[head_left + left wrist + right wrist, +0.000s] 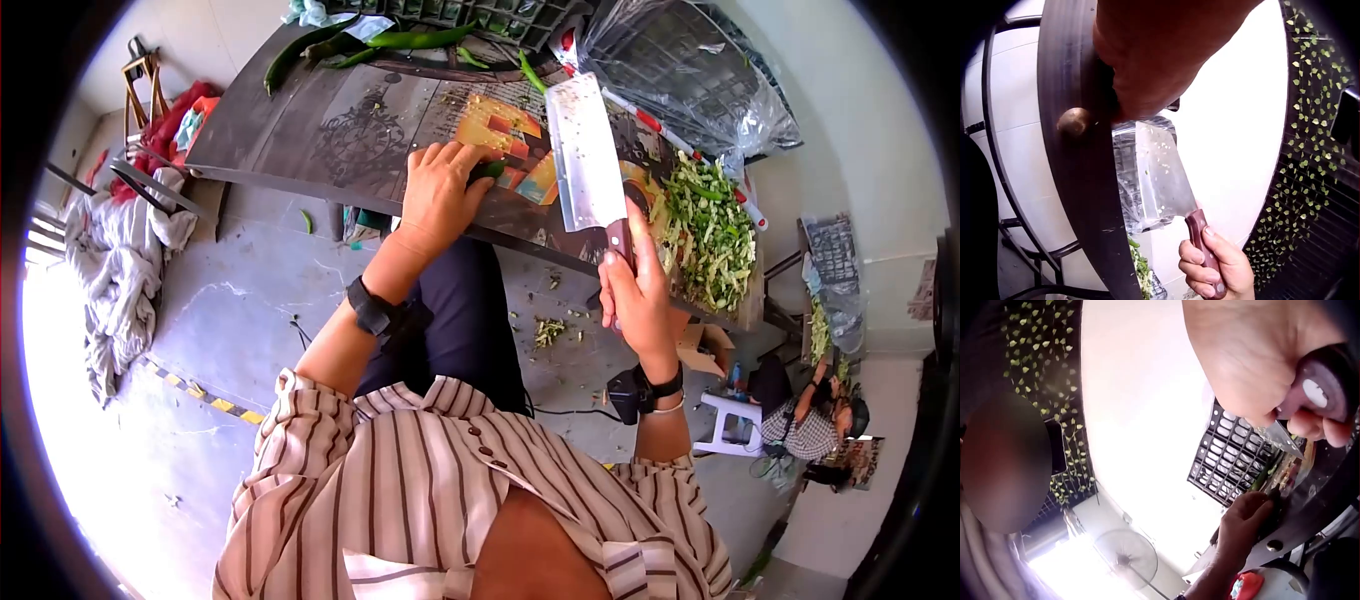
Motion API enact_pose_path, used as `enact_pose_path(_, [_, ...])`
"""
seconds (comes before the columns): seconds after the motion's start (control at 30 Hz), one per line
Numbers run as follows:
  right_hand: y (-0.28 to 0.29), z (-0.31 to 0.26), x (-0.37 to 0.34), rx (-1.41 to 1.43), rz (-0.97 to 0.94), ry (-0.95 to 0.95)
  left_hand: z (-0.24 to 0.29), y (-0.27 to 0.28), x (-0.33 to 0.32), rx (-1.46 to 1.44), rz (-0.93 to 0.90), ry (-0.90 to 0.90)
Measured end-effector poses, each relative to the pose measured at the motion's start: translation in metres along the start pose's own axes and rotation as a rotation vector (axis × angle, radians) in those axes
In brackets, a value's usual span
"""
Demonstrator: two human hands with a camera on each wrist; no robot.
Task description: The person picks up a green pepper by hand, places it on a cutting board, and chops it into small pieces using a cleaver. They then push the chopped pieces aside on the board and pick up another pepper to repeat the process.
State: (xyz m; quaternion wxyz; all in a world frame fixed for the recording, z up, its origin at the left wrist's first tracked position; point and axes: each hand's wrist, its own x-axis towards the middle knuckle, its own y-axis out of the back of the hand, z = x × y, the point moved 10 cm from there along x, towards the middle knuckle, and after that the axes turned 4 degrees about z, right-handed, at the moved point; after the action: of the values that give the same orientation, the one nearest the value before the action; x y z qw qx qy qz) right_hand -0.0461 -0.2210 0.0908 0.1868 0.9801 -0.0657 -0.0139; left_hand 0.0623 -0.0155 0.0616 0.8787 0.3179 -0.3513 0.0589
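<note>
In the head view the right hand [640,300] grips the dark red handle of a cleaver [590,150], its wide blade raised and speckled with bits. The left hand [442,195] lies at the table's near edge, fingers curled round a green pepper [487,171]. A heap of chopped green pieces [708,235] is at the table's right end. The left wrist view shows the cleaver [1163,172] in the right hand [1219,262]; the pepper is hidden there. In the right wrist view the left hand [1241,531] is beyond the blade [1282,439].
Whole long green peppers [420,39] lie at the back of the dark table [270,130], near a black crate [470,20]. A plastic-wrapped crate [680,75] stands at the back right. Scraps [548,332] litter the floor; another person [805,425] is at the far right.
</note>
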Motion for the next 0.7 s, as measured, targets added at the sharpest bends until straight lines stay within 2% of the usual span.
enact_pose_path(0.07, [-0.009, -0.004, 0.007, -0.051, -0.018, 0.0, -0.003, 0.002, -0.002, -0.027, 0.027, 0.001])
enact_pose_path(0.27, [-0.038, -0.026, 0.019, -0.384, -0.118, 0.215, -0.006, 0.003, -0.004, -0.097, 0.106, -0.019])
enact_pose_path(0.33, [-0.042, -0.027, 0.022, -0.381, -0.136, 0.202, -0.007, 0.004, -0.003, -0.09, 0.099, 0.002])
enact_pose_path(0.7, [-0.05, -0.045, 0.024, -0.446, -0.146, 0.414, -0.006, 0.005, -0.004, -0.083, 0.105, 0.009])
